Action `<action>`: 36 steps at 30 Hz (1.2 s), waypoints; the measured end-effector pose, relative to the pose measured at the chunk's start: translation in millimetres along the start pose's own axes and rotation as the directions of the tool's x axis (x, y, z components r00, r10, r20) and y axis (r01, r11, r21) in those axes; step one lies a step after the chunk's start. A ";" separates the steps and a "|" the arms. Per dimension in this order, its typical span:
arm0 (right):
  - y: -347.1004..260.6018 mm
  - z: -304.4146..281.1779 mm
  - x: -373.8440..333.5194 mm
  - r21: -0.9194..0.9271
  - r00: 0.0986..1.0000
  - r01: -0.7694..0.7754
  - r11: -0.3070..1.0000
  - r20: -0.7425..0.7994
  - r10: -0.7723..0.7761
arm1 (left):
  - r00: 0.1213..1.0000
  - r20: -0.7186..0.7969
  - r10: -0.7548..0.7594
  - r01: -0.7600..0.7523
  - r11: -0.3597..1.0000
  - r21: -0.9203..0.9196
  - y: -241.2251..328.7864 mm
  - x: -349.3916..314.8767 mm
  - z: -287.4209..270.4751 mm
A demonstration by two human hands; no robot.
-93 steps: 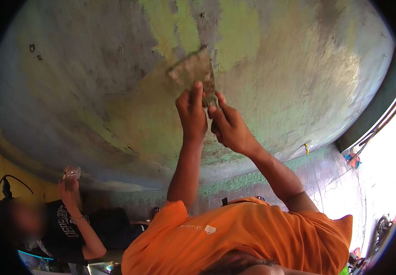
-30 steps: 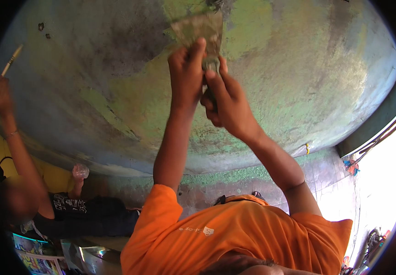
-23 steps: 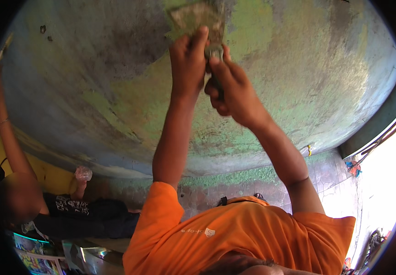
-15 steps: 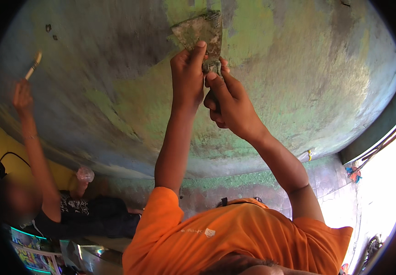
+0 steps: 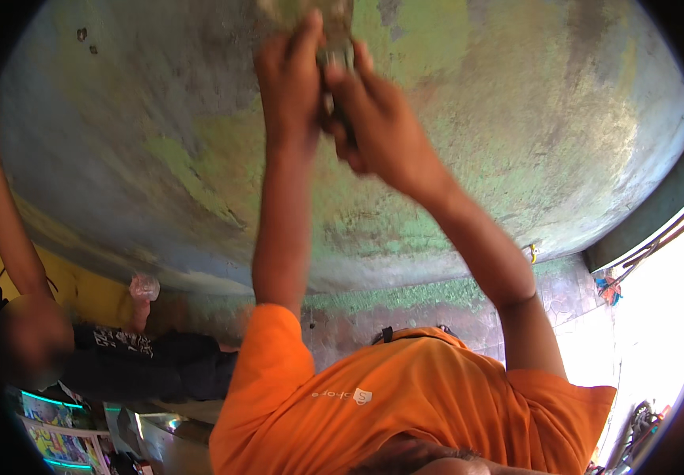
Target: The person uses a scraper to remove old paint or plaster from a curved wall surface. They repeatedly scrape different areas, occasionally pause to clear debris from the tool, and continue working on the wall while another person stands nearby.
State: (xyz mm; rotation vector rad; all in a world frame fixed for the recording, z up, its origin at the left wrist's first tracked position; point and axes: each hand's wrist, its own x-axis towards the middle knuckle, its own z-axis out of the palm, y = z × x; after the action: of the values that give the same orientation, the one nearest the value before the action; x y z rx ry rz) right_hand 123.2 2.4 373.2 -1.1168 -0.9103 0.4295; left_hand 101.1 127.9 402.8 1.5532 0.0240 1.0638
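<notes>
Both of my arms reach up to the wall (image 5: pixel 468 119), whose worn paint is patchy green and grey. My right hand (image 5: pixel 385 123) is closed around the dark handle of a paint scraper (image 5: pixel 306 9). Beside it, my left hand (image 5: pixel 288 91) presses the scraper near the base of its blade, thumb pointing up along it. The wide, stained blade is blurred and partly cut off by the top edge of the view, so I cannot tell whether it touches the wall.
At the left another person in dark clothes raises one arm (image 5: pixel 5 206), its hand out of view, and holds a clear plastic cup (image 5: pixel 145 287) in the other hand. A small yellow tap (image 5: pixel 533 252) juts from the lower wall. A bright doorway (image 5: pixel 650 317) lies to the right.
Both my hands have moved up and slightly left with the scraper, its blade now partly out of view. The other person's raised arm has shifted left, and their brush has gone from view.
</notes>
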 end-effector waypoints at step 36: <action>24.0 -17.8 -58.1 0.144 0.974 -0.228 0.963 0.018 0.228 | 0.990 0.095 -0.105 0.113 0.991 -0.076 -33.1 -54.4 2.2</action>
State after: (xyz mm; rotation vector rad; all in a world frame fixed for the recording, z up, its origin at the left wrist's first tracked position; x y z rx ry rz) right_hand 106.9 -39.0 325.4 -1.0910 -0.7410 0.6749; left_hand 88.1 106.4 344.2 1.5080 0.0035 0.8971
